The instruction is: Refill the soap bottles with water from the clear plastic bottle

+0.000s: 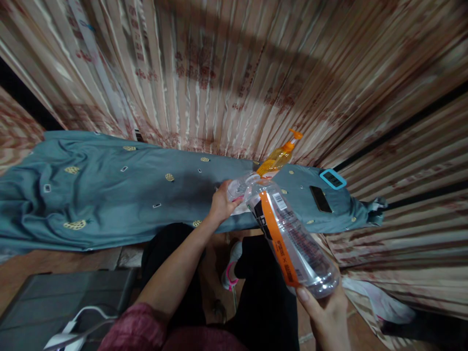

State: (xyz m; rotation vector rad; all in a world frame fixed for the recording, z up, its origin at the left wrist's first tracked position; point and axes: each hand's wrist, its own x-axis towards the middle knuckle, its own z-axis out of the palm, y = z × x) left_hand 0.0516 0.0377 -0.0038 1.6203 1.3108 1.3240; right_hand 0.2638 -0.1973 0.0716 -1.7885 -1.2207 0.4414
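My right hand [329, 312] is closed around the base of a large clear plastic bottle [307, 253] with an orange label strip and a barcode. The bottle is tilted, its neck end up and to the left. My left hand [221, 204] grips a smaller clear plastic container [239, 187], which meets the large bottle's neck; whether they touch or only overlap I cannot tell. Just behind them stands an orange pump bottle [274, 162] holding yellow-orange liquid, partly hidden by the large bottle. Something white lies under the container.
A teal cloth [109, 195] with pineapple prints covers the narrow table. A dark phone [321, 199] and a blue-framed digital clock [332, 179] lie on its right part. Pleated curtains [219, 73] hang behind. A grey box [66, 302] with a white cable [89, 312] is at lower left.
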